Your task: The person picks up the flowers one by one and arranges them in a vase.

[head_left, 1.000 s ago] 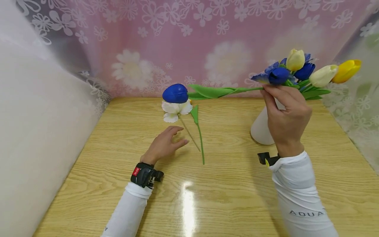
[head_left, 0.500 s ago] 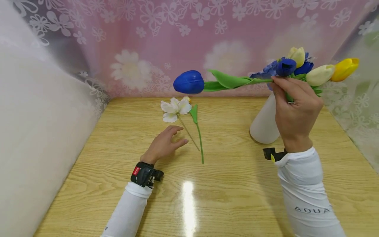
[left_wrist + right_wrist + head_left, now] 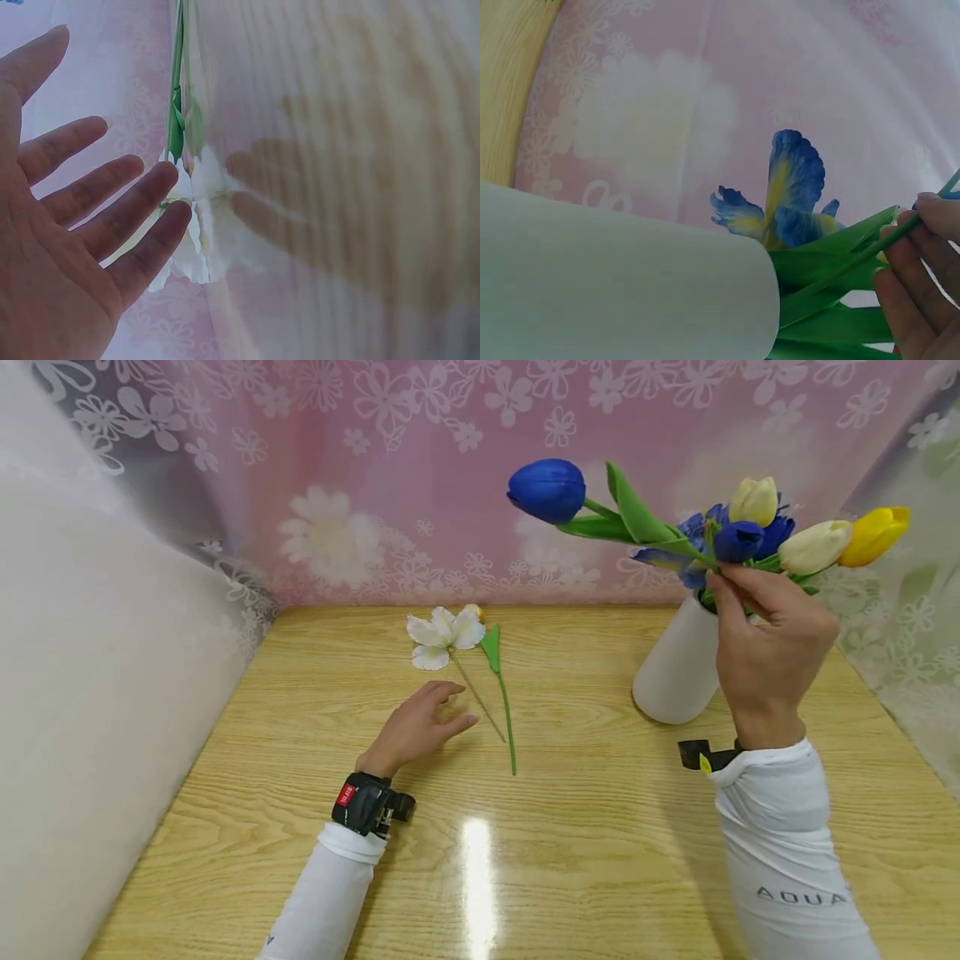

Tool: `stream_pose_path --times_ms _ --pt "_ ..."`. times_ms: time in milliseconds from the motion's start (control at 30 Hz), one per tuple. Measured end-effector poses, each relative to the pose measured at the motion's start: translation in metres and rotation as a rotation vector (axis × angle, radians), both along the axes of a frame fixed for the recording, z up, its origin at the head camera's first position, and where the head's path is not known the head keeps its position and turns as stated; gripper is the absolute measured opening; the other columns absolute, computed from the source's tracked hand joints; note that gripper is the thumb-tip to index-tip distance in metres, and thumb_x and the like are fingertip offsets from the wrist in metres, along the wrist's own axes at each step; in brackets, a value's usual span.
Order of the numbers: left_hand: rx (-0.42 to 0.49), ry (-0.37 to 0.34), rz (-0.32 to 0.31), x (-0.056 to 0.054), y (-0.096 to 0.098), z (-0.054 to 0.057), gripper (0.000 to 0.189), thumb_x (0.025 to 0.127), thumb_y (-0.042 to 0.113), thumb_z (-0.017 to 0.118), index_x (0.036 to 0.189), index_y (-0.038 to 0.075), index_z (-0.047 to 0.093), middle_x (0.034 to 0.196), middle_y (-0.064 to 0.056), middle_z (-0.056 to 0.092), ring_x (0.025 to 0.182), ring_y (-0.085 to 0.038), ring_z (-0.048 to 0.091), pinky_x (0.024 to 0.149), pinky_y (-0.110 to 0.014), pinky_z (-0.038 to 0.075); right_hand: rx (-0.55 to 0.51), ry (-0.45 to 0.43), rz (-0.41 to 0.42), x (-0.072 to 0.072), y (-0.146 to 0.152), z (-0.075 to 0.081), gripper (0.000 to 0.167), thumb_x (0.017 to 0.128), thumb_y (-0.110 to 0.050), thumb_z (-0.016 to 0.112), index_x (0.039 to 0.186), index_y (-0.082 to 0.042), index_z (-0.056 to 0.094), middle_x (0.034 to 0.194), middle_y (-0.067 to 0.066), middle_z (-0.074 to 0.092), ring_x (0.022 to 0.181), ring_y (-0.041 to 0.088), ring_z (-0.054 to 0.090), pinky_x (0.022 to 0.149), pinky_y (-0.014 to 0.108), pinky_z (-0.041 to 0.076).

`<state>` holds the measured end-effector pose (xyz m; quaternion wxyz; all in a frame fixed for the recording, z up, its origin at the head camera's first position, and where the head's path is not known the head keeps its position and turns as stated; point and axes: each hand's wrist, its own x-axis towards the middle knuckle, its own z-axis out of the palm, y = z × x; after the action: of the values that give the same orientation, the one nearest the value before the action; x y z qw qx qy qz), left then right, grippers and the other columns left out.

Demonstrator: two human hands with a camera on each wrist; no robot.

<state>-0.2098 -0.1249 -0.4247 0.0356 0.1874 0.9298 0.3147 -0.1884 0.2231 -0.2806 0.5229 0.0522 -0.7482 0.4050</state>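
Observation:
My right hand (image 3: 776, 652) pinches the green stem of a blue tulip (image 3: 551, 492) between thumb and fingers, above a white vase (image 3: 675, 668). The bloom leans up to the left. In the right wrist view, the pinched stem (image 3: 881, 241) runs down to the vase mouth among green leaves. White and yellow tulips, dark blue blooms and a blue iris (image 3: 796, 180) stand in the vase. My left hand (image 3: 412, 722) is low at the table with relaxed fingers, holding nothing, beside a white flower (image 3: 446, 639) with a thin stem.
A green-stemmed flower (image 3: 507, 714) lies beside the white one, its yellow bloom (image 3: 477, 612) mostly hidden behind it. The wooden table (image 3: 570, 860) ends at a pink flowered curtain (image 3: 450, 510). A pale wall (image 3: 97, 668) stands at the left.
My right hand has moved right with the blue tulip, whose bloom has risen from level to tilted upward. The left hand has stayed in place.

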Motion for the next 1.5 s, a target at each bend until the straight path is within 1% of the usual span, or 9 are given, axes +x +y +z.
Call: stream_pose_path --times_ms 167,400,600,733,833,933,1133,1433,1500 --pt "-0.010 -0.002 -0.005 0.000 0.001 0.000 0.063 0.091 0.055 0.057 0.138 0.013 0.051 0.142 -0.004 0.044 0.121 -0.024 0.050 0.094 -0.046 0.045 -0.045 -0.105 -0.060 0.000 0.008 -0.009 0.020 0.085 -0.024 0.075 0.094 -0.007 0.078 0.093 0.005 0.072 0.077 -0.009 0.062 0.076 0.014 0.050" --pt "-0.014 0.008 -0.012 -0.002 0.001 0.001 0.063 0.091 0.054 0.057 0.137 0.012 0.051 0.141 -0.003 0.045 0.120 -0.024 0.051 0.093 -0.045 0.045 0.042 -0.310 -0.211 0.000 0.021 -0.012 0.034 0.088 -0.038 0.067 0.096 -0.007 0.078 0.093 0.006 0.073 0.068 -0.026 0.045 0.066 0.005 0.039" --pt "-0.026 -0.005 -0.016 -0.002 0.003 0.001 0.063 0.091 0.055 0.056 0.137 0.012 0.052 0.141 -0.005 0.045 0.121 -0.025 0.049 0.095 -0.046 0.044 0.089 -0.509 -0.369 0.002 0.035 -0.018 0.036 0.088 -0.044 0.060 0.092 -0.015 0.080 0.087 -0.003 0.067 0.060 -0.015 0.035 0.052 0.023 0.031" --pt "-0.036 0.001 -0.018 -0.004 0.005 0.002 0.063 0.092 0.056 0.055 0.137 0.012 0.052 0.140 -0.003 0.046 0.121 -0.023 0.049 0.095 -0.044 0.044 0.125 -0.688 -0.383 0.003 0.046 -0.019 0.044 0.090 -0.050 0.055 0.094 -0.014 0.079 0.070 -0.001 0.059 0.057 0.000 0.039 0.047 0.034 0.032" --pt "-0.031 -0.004 -0.026 -0.006 0.006 0.002 0.064 0.091 0.056 0.055 0.137 0.012 0.052 0.140 -0.003 0.046 0.121 -0.023 0.050 0.095 -0.044 0.044 0.079 -0.664 -0.330 0.004 0.051 -0.024 0.042 0.088 -0.050 0.058 0.078 -0.012 0.073 0.060 -0.008 0.054 0.057 0.002 0.043 0.043 0.030 0.030" --pt "-0.037 -0.014 -0.028 -0.006 0.007 0.003 0.064 0.091 0.056 0.055 0.137 0.013 0.052 0.140 -0.003 0.047 0.121 -0.023 0.049 0.095 -0.044 0.044 0.020 -0.548 -0.256 0.007 0.050 -0.033 0.036 0.085 -0.046 0.064 0.068 -0.014 0.059 0.054 -0.021 0.045 0.054 -0.005 0.042 0.043 0.025 0.027" --pt "-0.057 -0.025 -0.024 -0.005 0.007 0.004 0.063 0.091 0.056 0.056 0.137 0.014 0.052 0.139 -0.003 0.047 0.121 -0.023 0.049 0.096 -0.043 0.044 0.053 -0.372 -0.176 0.013 0.045 -0.049 0.036 0.084 -0.038 0.069 0.079 -0.003 0.068 0.061 -0.032 0.042 0.057 -0.014 0.041 0.052 0.017 0.030" --pt "-0.054 -0.025 -0.027 -0.004 0.005 0.005 0.065 0.091 0.056 0.056 0.138 0.013 0.051 0.140 -0.004 0.047 0.119 -0.023 0.051 0.093 -0.043 0.045 0.224 -0.525 -0.025 0.013 0.032 -0.067 0.026 0.087 -0.029 0.071 0.086 -0.003 0.071 0.072 0.010 0.066 0.058 -0.018 0.040 0.054 0.009 0.034" --pt "-0.052 -0.024 -0.028 -0.005 0.005 0.004 0.065 0.091 0.056 0.056 0.138 0.012 0.050 0.139 -0.004 0.047 0.118 -0.023 0.052 0.093 -0.043 0.045 0.257 -0.531 0.028 0.012 0.027 -0.072 0.024 0.087 -0.027 0.071 0.085 -0.003 0.070 0.070 0.011 0.066 0.058 -0.012 0.045 0.052 0.010 0.035"
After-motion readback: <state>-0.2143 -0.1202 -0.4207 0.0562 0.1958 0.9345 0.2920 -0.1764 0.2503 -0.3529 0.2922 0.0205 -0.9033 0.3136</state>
